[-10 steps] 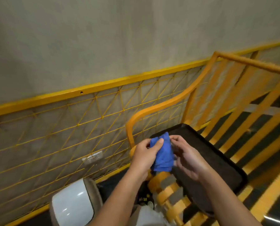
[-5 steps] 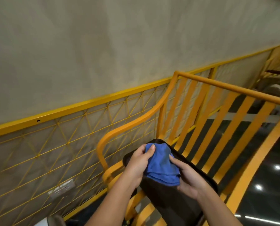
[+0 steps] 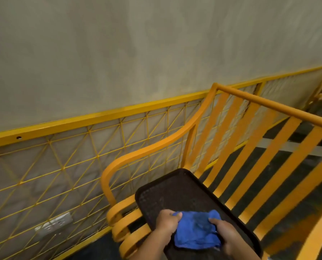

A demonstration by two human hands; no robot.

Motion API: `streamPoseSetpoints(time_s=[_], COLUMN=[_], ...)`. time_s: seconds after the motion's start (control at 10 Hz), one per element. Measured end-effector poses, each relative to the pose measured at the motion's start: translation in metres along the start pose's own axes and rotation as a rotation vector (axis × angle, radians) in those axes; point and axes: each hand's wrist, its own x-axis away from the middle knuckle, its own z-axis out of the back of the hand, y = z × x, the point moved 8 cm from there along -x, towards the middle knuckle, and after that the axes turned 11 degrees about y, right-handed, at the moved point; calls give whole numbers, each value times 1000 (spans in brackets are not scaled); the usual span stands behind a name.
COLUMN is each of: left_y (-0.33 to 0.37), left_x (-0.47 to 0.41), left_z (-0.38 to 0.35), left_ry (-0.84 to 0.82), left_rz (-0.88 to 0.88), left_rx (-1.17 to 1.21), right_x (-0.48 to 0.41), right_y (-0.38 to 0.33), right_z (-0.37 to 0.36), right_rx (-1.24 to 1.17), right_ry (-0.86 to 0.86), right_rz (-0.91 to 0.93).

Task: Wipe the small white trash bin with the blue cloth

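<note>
Blue cloth (image 3: 196, 231), crumpled and bunched with a darker patch near its top, sits above a black tray (image 3: 177, 190) on an orange bench (image 3: 250, 147). The left hand (image 3: 166, 225) and right hand (image 3: 226, 235) pinch its opposite edges.

Light is dim, warm and even, with soft, faint shadows. The wall (image 3: 137, 53) above the hands looks smeared and grainy. The yellow railing (image 3: 92, 117) bows with wide-angle distortion. Chair slats (image 3: 265, 162) to the right of the hands blur. The hands' edges are soft; the blue cloth (image 3: 195, 231) lacks fine texture.
</note>
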Motion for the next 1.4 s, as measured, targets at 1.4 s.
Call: streamPoseSetpoints(time_s=[1.4], left_y=[64], left_x=[53], left_z=[77], left_ry=[119], left_rz=[-371], left_rx=[-268], right_x=[73], right_y=[-79], right_z=[-50], right_rx=[350], right_ry=[90], right_rz=[558])
